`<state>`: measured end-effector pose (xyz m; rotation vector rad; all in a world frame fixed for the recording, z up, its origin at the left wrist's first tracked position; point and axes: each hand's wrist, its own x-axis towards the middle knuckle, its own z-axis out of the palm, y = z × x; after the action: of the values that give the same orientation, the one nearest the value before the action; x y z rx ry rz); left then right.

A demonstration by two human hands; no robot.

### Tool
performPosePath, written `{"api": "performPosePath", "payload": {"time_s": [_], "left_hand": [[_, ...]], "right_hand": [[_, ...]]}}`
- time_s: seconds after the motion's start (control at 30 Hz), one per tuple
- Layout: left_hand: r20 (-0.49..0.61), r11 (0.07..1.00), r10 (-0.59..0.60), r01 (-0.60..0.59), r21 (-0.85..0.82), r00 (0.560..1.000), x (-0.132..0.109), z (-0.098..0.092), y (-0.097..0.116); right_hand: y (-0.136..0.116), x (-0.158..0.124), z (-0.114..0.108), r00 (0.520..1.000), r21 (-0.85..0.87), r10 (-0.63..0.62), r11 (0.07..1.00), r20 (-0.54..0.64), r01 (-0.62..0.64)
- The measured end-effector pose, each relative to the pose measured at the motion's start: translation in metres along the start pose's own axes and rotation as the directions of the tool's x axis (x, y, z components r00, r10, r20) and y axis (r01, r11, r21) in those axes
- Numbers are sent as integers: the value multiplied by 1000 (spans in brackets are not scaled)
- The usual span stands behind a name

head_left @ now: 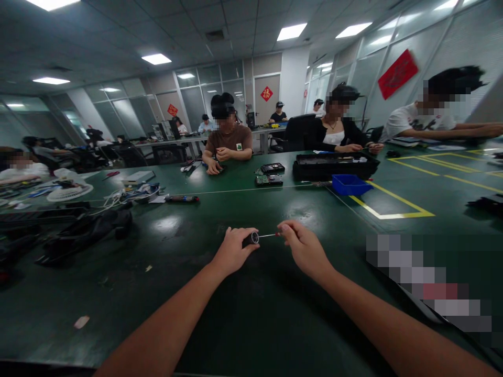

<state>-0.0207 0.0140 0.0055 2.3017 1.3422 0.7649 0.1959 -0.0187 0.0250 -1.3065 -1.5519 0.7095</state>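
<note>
My left hand [237, 247] is closed around a small dark cylindrical part [251, 239] with a light ring on its end, above the green table. Opposite it, my right hand [301, 243] pinches the red handle of a thin screwdriver [269, 235]. The metal shaft points left, and its tip reaches the ringed end of the part; whether it sits in a screw is too small to tell. Most of the handle is hidden by my right fingers.
On the green table [176, 314] lie a black bag-like item [90, 233] at left, a dark tool [183, 199], circuit boards [269, 180], a black tray [336, 168] and a blue bin [349, 185]. Several people sit across it.
</note>
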Motion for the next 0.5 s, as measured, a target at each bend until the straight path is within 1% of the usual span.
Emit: {"api": "performPosePath", "payload": {"time_s": [0.07,0.17,0.2,0.23,0.3,0.33,0.37,0.43,0.5], "left_hand": [[7,1000,-8,8,17,1000,0,0,2],[8,1000,-2,2,26,1000,0,-1,6],[5,1000,10,-10,25,1000,0,-2,7],[3,999,22,-22,25,1000,0,-2,8],[11,999,27,-27,34,1000,0,-2,9],[24,999,17,-18,38,1000,0,-1,9],[41,999,3,-4,42,999,0,0,8],[80,999,-20,16,48,997,0,2,6],[97,999,-27,22,48,995,0,4,5]], "right_hand": [[1,1,2,999,126,27,992,-38,-22],[6,6,6,994,313,96,947,-43,-78],[9,8,7,991,388,129,916,-37,-104],[12,10,7,984,482,179,864,-26,-144],[19,13,8,960,595,273,762,61,-255],[22,15,9,948,622,311,731,65,-282],[24,16,9,943,632,329,721,50,-285],[26,17,9,945,616,328,748,-15,-250],[26,16,9,953,579,294,790,-66,-204]]}}
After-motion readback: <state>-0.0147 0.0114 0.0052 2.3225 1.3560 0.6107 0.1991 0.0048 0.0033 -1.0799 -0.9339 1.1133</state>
